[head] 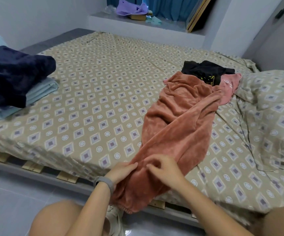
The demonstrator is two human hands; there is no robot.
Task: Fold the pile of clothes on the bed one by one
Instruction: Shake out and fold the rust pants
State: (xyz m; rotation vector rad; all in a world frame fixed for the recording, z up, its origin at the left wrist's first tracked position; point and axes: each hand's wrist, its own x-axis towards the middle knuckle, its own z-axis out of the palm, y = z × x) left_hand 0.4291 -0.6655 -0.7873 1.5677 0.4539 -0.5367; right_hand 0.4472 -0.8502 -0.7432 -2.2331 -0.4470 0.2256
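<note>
A long rust-pink fleece garment (180,120) lies stretched across the bed from its far right down to the near edge, where its cuffed end hangs over the side. My left hand (122,172) pinches the fabric at the near end from the left. My right hand (163,167) pinches the same fabric just to the right of it. A black garment with yellow print (205,70) and a lighter pink garment (229,86) lie under the fleece's far end.
A folded dark navy fleece (13,72) sits on folded pale blue cloth (40,91) at the bed's left. A pillow (273,108) in the same patterned fabric lies at the right. The patterned bed sheet (95,92) stretches between. Wooden slats (66,177) show along the bed's near edge.
</note>
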